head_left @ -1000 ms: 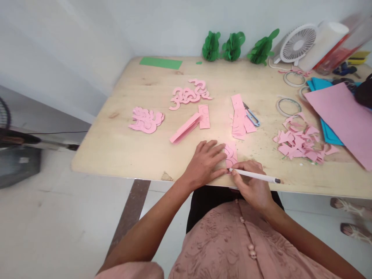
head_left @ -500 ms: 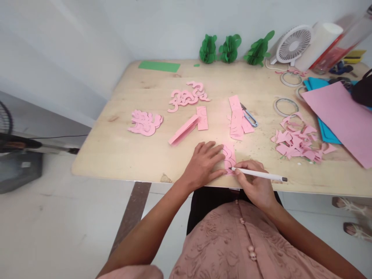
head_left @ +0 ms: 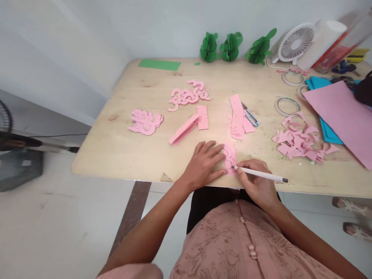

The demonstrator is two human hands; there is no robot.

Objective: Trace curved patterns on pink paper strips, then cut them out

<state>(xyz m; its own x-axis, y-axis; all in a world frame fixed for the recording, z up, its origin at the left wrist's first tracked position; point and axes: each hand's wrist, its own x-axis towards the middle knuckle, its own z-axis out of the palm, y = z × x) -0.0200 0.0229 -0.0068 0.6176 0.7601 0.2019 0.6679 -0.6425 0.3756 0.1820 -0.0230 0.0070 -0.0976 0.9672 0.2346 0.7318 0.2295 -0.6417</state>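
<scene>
A small pink paper strip with curved dark lines drawn on it lies near the table's front edge. My left hand rests flat with fingers spread, its fingertips on the strip's left side. My right hand grips a white pen, the tip touching the strip's lower part. Just beyond lie pink strips with markings and blue-handled thread snips. To the left are a folded pink strip and a short marked strip.
Curved pink cutouts and a cutout pile lie left. Pink scraps, tape rolls and a large pink sheet occupy the right. Green paper figures and a small white fan stand along the wall.
The pen tip and my right hand have shifted slightly to the right along the strip. My left hand keeps its place on the paper.
</scene>
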